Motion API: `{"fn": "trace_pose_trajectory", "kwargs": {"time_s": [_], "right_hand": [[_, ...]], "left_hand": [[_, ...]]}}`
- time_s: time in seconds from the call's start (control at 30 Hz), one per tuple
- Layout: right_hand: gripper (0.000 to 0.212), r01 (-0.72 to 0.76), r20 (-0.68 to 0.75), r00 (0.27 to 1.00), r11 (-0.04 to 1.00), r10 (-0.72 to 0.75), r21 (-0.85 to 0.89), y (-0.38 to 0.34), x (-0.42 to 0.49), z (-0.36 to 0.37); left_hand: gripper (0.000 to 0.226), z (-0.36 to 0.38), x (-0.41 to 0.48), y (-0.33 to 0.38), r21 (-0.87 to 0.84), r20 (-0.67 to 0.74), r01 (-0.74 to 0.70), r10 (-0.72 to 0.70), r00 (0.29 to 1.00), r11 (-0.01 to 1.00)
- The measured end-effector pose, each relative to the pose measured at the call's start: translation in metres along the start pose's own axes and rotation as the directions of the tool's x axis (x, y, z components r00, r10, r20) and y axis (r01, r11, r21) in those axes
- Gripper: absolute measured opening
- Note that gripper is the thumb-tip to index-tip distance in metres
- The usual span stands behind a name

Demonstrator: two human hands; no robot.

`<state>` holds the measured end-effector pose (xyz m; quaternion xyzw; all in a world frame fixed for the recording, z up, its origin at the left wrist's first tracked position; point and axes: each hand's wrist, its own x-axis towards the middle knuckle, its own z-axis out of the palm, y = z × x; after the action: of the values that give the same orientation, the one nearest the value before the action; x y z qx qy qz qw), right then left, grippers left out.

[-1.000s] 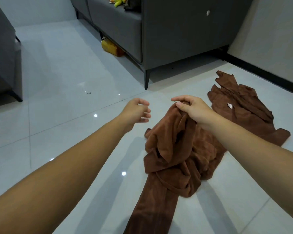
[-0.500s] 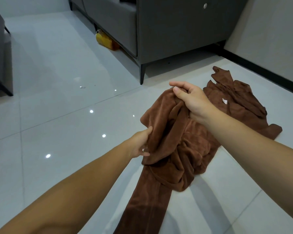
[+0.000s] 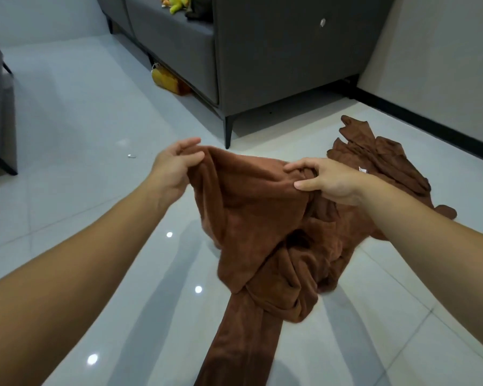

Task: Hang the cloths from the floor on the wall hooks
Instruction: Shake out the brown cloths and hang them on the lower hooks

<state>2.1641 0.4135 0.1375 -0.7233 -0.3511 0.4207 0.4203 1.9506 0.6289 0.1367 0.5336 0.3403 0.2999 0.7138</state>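
Brown and plush, the cloth [image 3: 251, 207] sags in soft folds: our left hand [image 3: 173, 168] pinches its top edge, our right hand [image 3: 329, 181] grips a bunch, the two held apart. Half a second ago the left hand sat lower. The cloth's tail lies on the glossy floor [image 3: 81, 121], cut off below; our right arm [image 3: 418, 232] hides part of a second cloth [image 3: 379, 160].

a home living room: a grey upholstered sofa [image 3: 276, 51] on thin black legs at 12 o'clock with a yellow-green plush toy [image 3: 179, 4] on its seat, a glossy white tiled floor [image 3: 67, 121], and a plain wall [image 3: 444, 51] with black skirting [image 3: 430, 126] at 2 o'clock.
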Motion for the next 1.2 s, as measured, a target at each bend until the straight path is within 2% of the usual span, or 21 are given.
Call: {"fn": "trace_pose_trajectory", "kwargs": {"time_s": [0.07,0.1,0.17,0.23,0.27,0.33,0.4,0.47,0.53,0.6,0.67,0.77,0.87,0.9,0.97,1.07,1.13,1.2], "right_hand": [[0.023,-0.021,-0.046,0.999,0.985,0.013,-0.168,-0.006,0.000,-0.001],[0.018,-0.029,-0.075,0.997,0.982,0.015,-0.186,-0.009,0.000,0.000],[0.009,-0.036,-0.156,0.988,0.987,0.012,-0.154,-0.014,0.003,0.004],[0.010,-0.034,-0.281,0.960,0.993,0.001,-0.111,-0.018,0.008,0.008],[0.012,-0.008,-0.332,0.943,0.999,-0.007,-0.045,-0.021,0.010,0.011],[0.007,0.114,-0.383,0.923,0.971,-0.024,0.212,-0.028,0.012,0.014],[0.009,0.268,-0.408,0.910,0.850,-0.069,0.454,-0.036,0.011,0.013],[0.016,0.349,-0.430,0.897,0.761,-0.103,0.546,-0.042,0.011,0.012],[0.019,0.356,-0.451,0.885,0.795,-0.117,0.492,-0.046,0.012,0.013],[0.023,0.305,-0.481,0.866,0.904,-0.133,0.300,-0.047,0.015,0.013],[0.026,0.242,-0.520,0.842,0.962,-0.143,0.128,-0.049,0.018,0.011],[0.028,0.201,-0.567,0.815,0.975,-0.116,0.090,-0.054,0.018,0.009],[0.021,0.191,-0.588,0.798,0.981,-0.131,0.040,-0.058,0.013,0.005],[0.018,0.197,-0.586,0.802,0.978,-0.120,0.068,-0.060,0.010,0.003],[0.010,0.213,-0.538,0.842,0.943,-0.043,0.257,-0.065,0.005,0.000],[0.007,0.263,-0.469,0.883,0.825,0.003,0.501,-0.069,0.000,-0.005],[0.012,0.326,-0.448,0.891,0.791,-0.074,0.518,-0.069,-0.001,-0.009],[0.019,0.394,-0.452,0.875,0.796,-0.172,0.460,-0.070,-0.004,-0.012]], "left_hand": [[0.031,-0.010,0.002,0.013,0.018,-0.052,-0.060,0.061,0.997,0.998],[0.031,-0.015,0.002,0.018,0.032,-0.075,-0.076,0.078,0.994,0.997],[0.032,-0.023,0.000,0.025,0.022,-0.116,-0.088,0.090,0.989,0.996],[0.033,-0.029,-0.001,0.031,-0.002,-0.162,-0.086,0.085,0.983,0.996],[0.033,-0.032,-0.001,0.035,-0.012,-0.185,-0.081,0.077,0.980,0.997],[0.032,-0.038,0.000,0.042,-0.053,-0.228,-0.072,0.059,0.972,0.996],[0.032,-0.044,0.002,0.047,-0.098,-0.265,-0.070,0.042,0.963,0.993],[0.032,-0.050,0.004,0.050,-0.119,-0.269,-0.055,0.021,0.963,0.991],[0.031,-0.055,0.007,0.052,-0.116,-0.241,-0.005,-0.023,0.970,0.993],[0.035,-0.058,0.009,0.053,-0.096,-0.202,0.084,-0.102,0.974,0.992],[0.041,-0.059,0.006,0.056,-0.075,-0.162,0.186,-0.196,0.967,0.980],[0.042,-0.058,-0.003,0.062,-0.118,-0.071,0.231,-0.240,0.968,0.966],[0.045,-0.059,-0.006,0.068,-0.201,-0.049,0.188,-0.201,0.978,0.961],[0.044,-0.060,-0.007,0.070,-0.207,-0.047,0.165,-0.178,0.983,0.964],[0.041,-0.060,-0.007,0.073,-0.204,-0.052,0.117,-0.129,0.990,0.972],[0.047,-0.058,-0.009,0.075,-0.287,-0.071,0.065,-0.089,0.993,0.956],[0.048,-0.056,-0.012,0.077,-0.348,-0.052,0.053,-0.076,0.996,0.936],[0.046,-0.054,-0.012,0.078,-0.306,-0.039,0.053,-0.068,0.997,0.950]]}}
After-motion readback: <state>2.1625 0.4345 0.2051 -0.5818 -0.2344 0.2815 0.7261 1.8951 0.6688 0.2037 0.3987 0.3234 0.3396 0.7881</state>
